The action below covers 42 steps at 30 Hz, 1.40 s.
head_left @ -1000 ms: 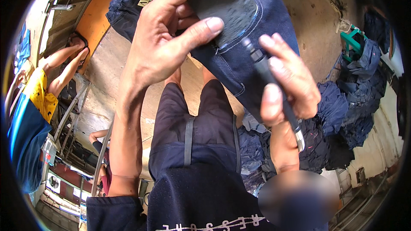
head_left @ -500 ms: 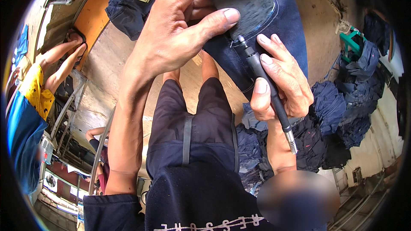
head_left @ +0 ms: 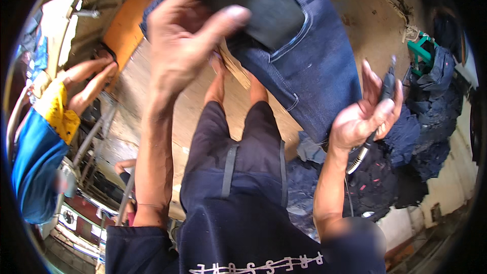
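My left hand (head_left: 175, 45), blurred by motion, has its thumb and fingers on a flat black pad (head_left: 276, 12) with rounded corners. The pad lies on dark blue jeans (head_left: 324, 66) beside a curved, pale-stitched seam. Out to the right of the jeans, my right hand (head_left: 362, 119) is closed round a slim black pen-shaped power tool (head_left: 388, 89). Its tip points up and away from the cloth, and a coiled spring sleeve with a thin cable hangs from its lower end. Some fingers of my left hand are hidden in shadow and behind the pad.
Heaps of dark cloth (head_left: 431, 122) lie at the right, with a green plastic stool (head_left: 420, 53) beside them. At the left, a person in a blue shirt (head_left: 38, 157) and yellow shorts sits near an orange board (head_left: 127, 25). Metal bars (head_left: 94, 132) stand between us.
My right hand has swung right, away from the jeans, turning the tool's tip upward. My left hand and the pad have shifted left in view, and more of the jeans shows.
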Motion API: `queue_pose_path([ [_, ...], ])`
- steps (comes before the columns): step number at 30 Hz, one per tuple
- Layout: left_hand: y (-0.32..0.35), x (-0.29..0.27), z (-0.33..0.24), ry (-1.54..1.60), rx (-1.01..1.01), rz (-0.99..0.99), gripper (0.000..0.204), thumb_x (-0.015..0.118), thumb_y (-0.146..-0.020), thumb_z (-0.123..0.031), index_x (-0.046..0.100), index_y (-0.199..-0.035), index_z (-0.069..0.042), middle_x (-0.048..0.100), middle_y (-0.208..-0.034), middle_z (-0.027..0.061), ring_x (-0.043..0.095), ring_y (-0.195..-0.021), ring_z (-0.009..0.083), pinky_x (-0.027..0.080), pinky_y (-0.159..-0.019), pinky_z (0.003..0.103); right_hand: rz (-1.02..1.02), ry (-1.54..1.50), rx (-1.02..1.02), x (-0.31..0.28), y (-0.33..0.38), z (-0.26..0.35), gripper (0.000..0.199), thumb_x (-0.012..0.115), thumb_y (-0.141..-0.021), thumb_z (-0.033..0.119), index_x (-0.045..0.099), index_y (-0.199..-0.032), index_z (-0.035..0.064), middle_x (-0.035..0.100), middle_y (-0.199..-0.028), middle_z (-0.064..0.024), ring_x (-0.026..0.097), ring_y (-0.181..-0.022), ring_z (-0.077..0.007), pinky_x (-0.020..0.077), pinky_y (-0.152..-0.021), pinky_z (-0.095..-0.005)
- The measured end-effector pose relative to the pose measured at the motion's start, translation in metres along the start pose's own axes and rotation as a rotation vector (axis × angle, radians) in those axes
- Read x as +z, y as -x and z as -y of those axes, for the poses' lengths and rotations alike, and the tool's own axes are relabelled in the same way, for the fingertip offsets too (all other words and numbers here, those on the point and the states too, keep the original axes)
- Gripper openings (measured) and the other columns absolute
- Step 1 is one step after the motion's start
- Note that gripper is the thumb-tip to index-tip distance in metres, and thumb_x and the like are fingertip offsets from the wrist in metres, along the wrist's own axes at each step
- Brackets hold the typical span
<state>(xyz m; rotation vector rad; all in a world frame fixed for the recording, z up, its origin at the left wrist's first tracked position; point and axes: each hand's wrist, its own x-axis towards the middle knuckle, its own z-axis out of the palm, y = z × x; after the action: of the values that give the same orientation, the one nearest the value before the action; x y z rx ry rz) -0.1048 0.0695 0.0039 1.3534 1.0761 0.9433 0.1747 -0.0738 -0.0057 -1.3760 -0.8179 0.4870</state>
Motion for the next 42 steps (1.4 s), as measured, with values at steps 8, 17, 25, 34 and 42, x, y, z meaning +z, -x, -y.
queue_pose_path([
  [8,-0.152,-0.136,0.01,-0.268,0.2,-0.182,0.06,0.086,-0.096,-0.003,0.063,-0.152,0.0,0.07,-0.141,0.0149,0.071,-0.121,0.019,0.06,-0.104,0.031,-0.049,0.452,0.023,-0.057,0.031,0.013,0.023,0.07,-0.111,0.02,0.075,-0.121,-0.0009,0.08,-0.118,-0.0192,0.076,-0.12,-0.0335,0.0569,-0.106,-0.0434],
  [17,-0.125,-0.093,0.003,-0.795,0.312,-0.472,0.095,0.085,-0.096,-0.037,0.035,-0.163,0.008,0.036,-0.161,0.0359,0.036,-0.151,0.0474,0.027,-0.129,0.056,-0.151,0.695,-0.116,-0.052,0.04,0.04,0.028,0.086,-0.096,0.015,0.077,-0.118,0.0011,0.076,-0.126,-0.0234,0.074,-0.116,-0.04,0.0587,-0.101,-0.0459],
  [25,0.093,0.054,0.036,0.236,-0.542,0.277,0.049,0.076,-0.107,-0.039,0.063,-0.111,0.009,0.077,-0.102,0.0209,0.081,-0.096,0.0271,0.067,-0.08,0.038,-0.014,0.723,-0.047,-0.058,0.087,0.064,0.045,0.09,-0.085,0.011,0.074,-0.127,0.0058,0.074,-0.136,-0.023,0.065,-0.137,-0.0437,0.0503,-0.118,-0.05],
  [34,0.038,-0.012,0.025,-0.338,-0.184,-0.212,0.042,0.071,-0.111,-0.032,0.066,-0.085,0.0,0.074,-0.08,0.0065,0.067,-0.071,0.0135,0.056,-0.068,0.033,0.359,0.734,-0.226,0.001,0.073,0.042,0.032,0.085,-0.095,0.019,0.077,-0.124,0.0091,0.078,-0.131,-0.017,0.067,-0.139,-0.0354,0.0383,-0.127,-0.0609],
  [42,0.131,0.164,0.001,0.109,-0.403,-0.152,0.084,0.089,-0.096,-0.025,0.042,-0.161,0.002,0.062,-0.149,0.0138,0.069,-0.12,0.0231,0.052,-0.11,0.035,0.416,0.37,-0.101,-0.043,0.039,0.04,0.03,0.063,-0.113,0.025,0.075,-0.128,0.0012,0.083,-0.109,-0.0147,0.08,-0.108,-0.0281,0.0511,-0.118,-0.0503],
])
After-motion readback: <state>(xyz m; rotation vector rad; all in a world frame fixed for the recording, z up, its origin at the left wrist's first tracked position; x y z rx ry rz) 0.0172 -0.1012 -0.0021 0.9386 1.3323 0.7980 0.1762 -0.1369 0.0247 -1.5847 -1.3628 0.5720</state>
